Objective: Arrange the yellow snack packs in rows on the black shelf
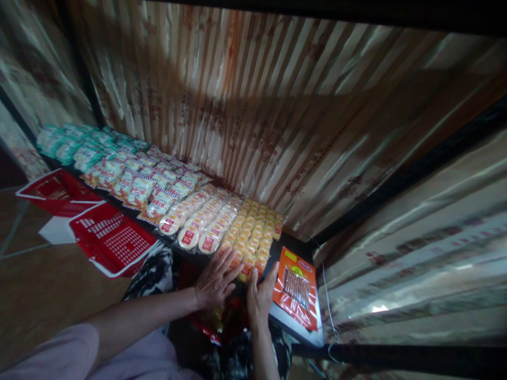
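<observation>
Rows of small yellow packets [253, 232] lie at the right part of a dark shelf. My left hand [216, 279] rests with spread fingers at the front edge of these packets, fingertips touching them. Beside it, my right hand [261, 295] has its fingers apart, at the front right corner of the same rows. Neither hand grips anything. Just right of my right hand lies an orange packet [297, 287] with thin sticks showing through its window. Round white packets [198, 219] with red labels form rows to the left of the yellow ones.
Further left are white-and-red packets [138, 182] and green packets [83, 145]. Two red baskets [114, 237] [59, 192] stand below the shelf's front edge at the left. A pleated patterned curtain [237, 95] hangs behind, with a dark frame bar [412, 169] at the right.
</observation>
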`<action>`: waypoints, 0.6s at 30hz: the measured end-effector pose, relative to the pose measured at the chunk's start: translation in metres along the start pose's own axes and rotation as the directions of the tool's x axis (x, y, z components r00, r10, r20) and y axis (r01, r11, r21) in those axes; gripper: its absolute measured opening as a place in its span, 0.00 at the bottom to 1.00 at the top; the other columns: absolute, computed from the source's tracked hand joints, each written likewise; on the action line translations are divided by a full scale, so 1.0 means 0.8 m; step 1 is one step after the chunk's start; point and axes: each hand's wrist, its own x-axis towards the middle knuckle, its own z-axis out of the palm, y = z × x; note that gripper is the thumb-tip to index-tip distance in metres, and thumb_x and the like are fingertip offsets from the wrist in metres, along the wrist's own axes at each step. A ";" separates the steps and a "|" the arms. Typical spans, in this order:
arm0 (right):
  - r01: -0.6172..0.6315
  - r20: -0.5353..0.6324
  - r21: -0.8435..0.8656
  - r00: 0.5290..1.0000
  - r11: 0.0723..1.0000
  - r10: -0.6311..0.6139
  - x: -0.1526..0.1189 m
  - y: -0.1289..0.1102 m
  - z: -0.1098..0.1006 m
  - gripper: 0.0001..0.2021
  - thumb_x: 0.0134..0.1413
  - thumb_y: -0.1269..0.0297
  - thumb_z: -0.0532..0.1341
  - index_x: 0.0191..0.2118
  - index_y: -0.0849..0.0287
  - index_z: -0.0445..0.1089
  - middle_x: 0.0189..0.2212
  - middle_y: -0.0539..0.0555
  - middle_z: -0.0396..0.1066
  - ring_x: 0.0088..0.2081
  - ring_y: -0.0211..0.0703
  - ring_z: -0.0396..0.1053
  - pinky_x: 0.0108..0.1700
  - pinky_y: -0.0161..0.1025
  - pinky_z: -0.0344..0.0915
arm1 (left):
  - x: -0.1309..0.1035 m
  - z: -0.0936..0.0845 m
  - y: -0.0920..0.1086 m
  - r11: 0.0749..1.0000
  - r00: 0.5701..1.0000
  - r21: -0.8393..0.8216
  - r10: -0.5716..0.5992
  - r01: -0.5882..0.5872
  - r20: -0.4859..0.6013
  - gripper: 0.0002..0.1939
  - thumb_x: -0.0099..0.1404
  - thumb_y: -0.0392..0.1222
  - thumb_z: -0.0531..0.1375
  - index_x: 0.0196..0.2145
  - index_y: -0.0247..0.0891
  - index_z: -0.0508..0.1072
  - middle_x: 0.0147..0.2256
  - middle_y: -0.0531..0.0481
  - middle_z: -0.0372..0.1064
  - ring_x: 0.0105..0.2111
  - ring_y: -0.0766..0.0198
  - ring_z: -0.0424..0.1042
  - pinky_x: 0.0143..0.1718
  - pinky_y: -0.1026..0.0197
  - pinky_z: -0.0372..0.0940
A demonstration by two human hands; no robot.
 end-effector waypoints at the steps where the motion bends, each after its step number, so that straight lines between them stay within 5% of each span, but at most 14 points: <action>1: 0.004 -0.003 -0.003 1.000 1.000 -0.004 -0.004 0.000 0.001 0.44 0.57 0.39 0.45 0.68 0.69 0.38 0.67 0.69 0.41 0.67 0.56 0.40 0.65 0.55 0.43 | -0.008 0.002 0.003 1.000 1.000 0.002 0.012 -0.012 0.013 0.30 0.69 0.45 0.51 0.66 0.41 0.50 0.67 0.41 0.39 0.67 0.46 0.39 0.63 0.39 0.43; 10: 0.187 -0.018 -0.102 0.982 0.977 -0.190 -0.014 0.003 0.009 0.42 0.59 0.41 0.46 0.67 0.70 0.40 0.65 0.72 0.46 0.66 0.59 0.45 0.62 0.60 0.50 | -0.019 0.007 0.006 0.997 0.993 -0.075 0.032 -0.024 0.110 0.30 0.70 0.47 0.49 0.66 0.43 0.47 0.67 0.44 0.39 0.67 0.54 0.38 0.64 0.43 0.43; 18: 0.210 -0.034 -0.136 0.976 0.968 -0.216 -0.020 0.005 0.010 0.41 0.60 0.42 0.45 0.67 0.72 0.42 0.65 0.73 0.45 0.67 0.59 0.41 0.62 0.61 0.48 | -0.031 0.008 0.004 0.999 0.998 -0.029 -0.021 0.023 0.065 0.29 0.68 0.43 0.51 0.65 0.39 0.50 0.67 0.40 0.38 0.67 0.49 0.36 0.64 0.40 0.43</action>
